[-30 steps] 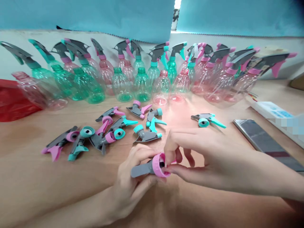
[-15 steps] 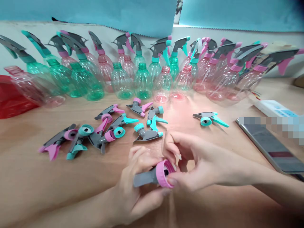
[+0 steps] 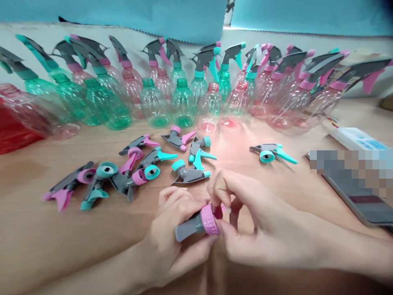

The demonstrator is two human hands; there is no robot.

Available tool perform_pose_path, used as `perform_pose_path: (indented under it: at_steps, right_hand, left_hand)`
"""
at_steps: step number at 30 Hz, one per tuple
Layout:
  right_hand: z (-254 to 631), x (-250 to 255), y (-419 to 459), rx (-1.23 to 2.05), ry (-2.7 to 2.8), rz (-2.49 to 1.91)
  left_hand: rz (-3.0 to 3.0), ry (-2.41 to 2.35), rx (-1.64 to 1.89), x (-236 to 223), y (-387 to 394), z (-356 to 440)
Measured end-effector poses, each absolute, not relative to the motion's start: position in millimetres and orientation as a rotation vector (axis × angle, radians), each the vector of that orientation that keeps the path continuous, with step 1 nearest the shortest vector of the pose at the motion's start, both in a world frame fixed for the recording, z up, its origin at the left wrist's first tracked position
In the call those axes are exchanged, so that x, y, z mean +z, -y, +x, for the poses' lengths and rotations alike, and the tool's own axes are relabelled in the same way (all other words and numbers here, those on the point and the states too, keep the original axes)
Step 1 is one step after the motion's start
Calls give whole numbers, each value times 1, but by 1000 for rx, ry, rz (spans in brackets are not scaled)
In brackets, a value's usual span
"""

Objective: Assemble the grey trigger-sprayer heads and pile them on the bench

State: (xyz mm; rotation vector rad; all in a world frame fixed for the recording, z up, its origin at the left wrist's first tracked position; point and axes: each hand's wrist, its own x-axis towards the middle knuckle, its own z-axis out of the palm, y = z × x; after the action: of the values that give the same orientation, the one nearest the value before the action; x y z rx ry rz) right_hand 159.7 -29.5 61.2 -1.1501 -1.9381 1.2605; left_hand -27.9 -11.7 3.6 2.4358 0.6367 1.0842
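My left hand is closed around a grey trigger spray head with a pink screw collar. The collar's open end faces right, toward my right hand. My right thumb and fingertips are bent together at the collar's mouth and touch its rim; whatever they pinch is hidden. A pink bit of the trigger shows behind the right fingers. Just beyond my hands lies a loose spray head with turquoise parts, and several more pink and turquoise ones, like this spray head, are spread to the left.
Green bottles and pink bottles line the back, the front ones without heads. One turquoise spray head lies apart at right, near a phone and a white box with blue buttons. A red bag sits far left.
My right fingertips have moved onto the collar's mouth; a small whitish piece seen at them before is now out of sight. The collar has turned so its inside no longer shows.
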Motion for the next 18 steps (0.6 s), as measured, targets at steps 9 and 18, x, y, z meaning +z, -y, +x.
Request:
perform_pose_path:
  at_steps: [9,18]
  right_hand:
    - [155,65,34,1119,2013,-1459]
    - [153,67,39,628,2294,-1455]
  left_hand:
    - [2490,-730,1046,4,12,-27]
    - [2515,-769,1024,3,11,-24]
